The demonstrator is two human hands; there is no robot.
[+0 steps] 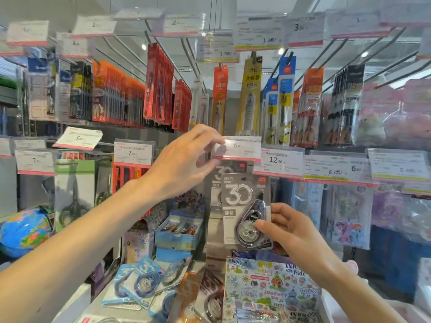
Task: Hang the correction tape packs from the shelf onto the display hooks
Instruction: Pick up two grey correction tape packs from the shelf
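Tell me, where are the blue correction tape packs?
In the head view, the blue correction tape packs lie in a loose pile on the shelf at lower left, below the left forearm and left of the colourful doodle-print pack.

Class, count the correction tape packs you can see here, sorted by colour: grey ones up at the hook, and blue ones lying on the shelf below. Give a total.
Grey packs at the hook: 2, the front one held by the right hand
Blue packs on the shelf: at least 3, overlapping
Total: at least 5
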